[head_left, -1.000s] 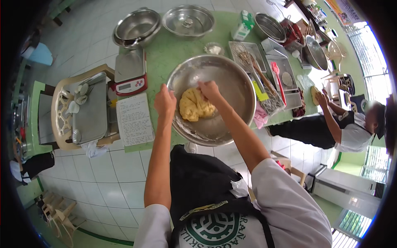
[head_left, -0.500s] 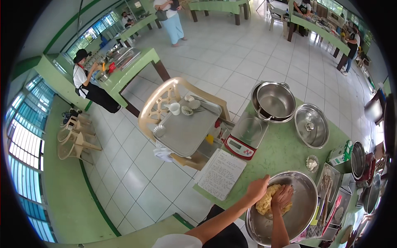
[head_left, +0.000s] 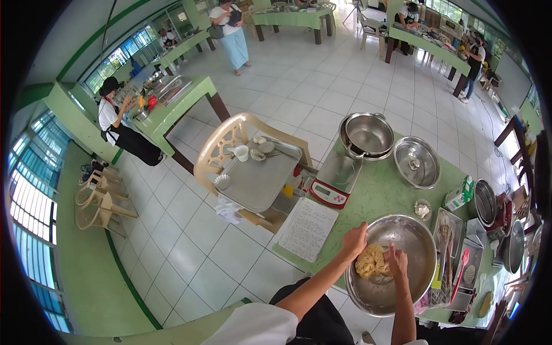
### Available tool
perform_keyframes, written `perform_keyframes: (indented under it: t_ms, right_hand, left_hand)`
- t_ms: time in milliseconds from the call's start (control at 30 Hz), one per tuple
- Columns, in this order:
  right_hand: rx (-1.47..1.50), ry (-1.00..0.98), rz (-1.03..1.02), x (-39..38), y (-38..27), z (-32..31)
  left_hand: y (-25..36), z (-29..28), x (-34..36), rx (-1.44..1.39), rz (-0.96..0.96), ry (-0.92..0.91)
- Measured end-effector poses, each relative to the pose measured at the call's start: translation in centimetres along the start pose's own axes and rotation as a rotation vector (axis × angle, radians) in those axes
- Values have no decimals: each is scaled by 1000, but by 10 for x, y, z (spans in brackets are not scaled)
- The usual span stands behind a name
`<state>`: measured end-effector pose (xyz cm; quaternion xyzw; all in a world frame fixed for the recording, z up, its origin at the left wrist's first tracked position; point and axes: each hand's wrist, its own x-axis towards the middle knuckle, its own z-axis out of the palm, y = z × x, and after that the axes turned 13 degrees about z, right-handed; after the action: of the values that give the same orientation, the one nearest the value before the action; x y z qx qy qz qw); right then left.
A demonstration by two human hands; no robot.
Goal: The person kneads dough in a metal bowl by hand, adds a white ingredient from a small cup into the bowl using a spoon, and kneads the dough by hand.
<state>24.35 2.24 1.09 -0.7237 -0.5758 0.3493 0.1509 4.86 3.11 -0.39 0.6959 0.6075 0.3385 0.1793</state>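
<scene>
A lump of yellow dough lies in a wide steel mixing bowl at the front of the table. My left hand is closed on the bowl's left rim. Inside the bowl, my right hand touches the right side of the dough, thumb raised and fingers curled against it; the fingertips are partly hidden. Traces of flour and dough cling to the bowl's inner wall. Left of the bowl lies a handwritten notebook page, with a red and white kitchen scale behind it.
Steel pots, a steel bowl and a fluted cup of white stuff stand behind. At right are a green carton, a whisk and a red spatula. A chair bears a grey tray. Several people work farther off.
My right hand has gone from lying flat on the dough to its right side, thumb up. The dough looks more bunched. My left hand stays on the rim; the whole view has shifted slightly.
</scene>
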Motion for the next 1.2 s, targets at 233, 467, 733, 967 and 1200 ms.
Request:
perform_keyframes:
  t_ms: [233, 467, 733, 967, 1200]
  right_hand:
    - [-309, 607, -23, -12, 20, 57]
    - [-382, 584, -65, 13, 35, 73]
    - [-7, 1008, 138, 84, -7, 69]
    - [-58, 474, 121, 33, 50, 20]
    - [84, 365, 67, -28, 35, 20]
  left_hand:
    - [-10, 10, -13, 43, 26, -15]
    - [-2, 1, -22, 13, 30, -93]
    - [10, -28, 8, 59, 15, -135]
    - [-6, 0, -14, 89, 7, -94]
    - [4, -5, -11, 118, -35, -118]
